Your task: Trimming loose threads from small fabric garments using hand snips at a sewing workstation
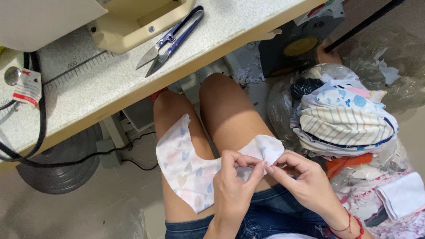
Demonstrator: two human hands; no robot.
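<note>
Seated at a sewing table (133, 84), left hand (232, 188) and right hand (303, 177) pinch a heart-print fabric piece (186, 168) on the lap, unsewn, snips (170, 42) untouched.

A curved white fabric piece (188, 166) printed with pastel hearts lies draped across both bare thighs.

Thread snips (170, 40) lie on the speckled table (102, 84); a bagged stack of patterned fabric pieces (345, 121) sits right.
</note>
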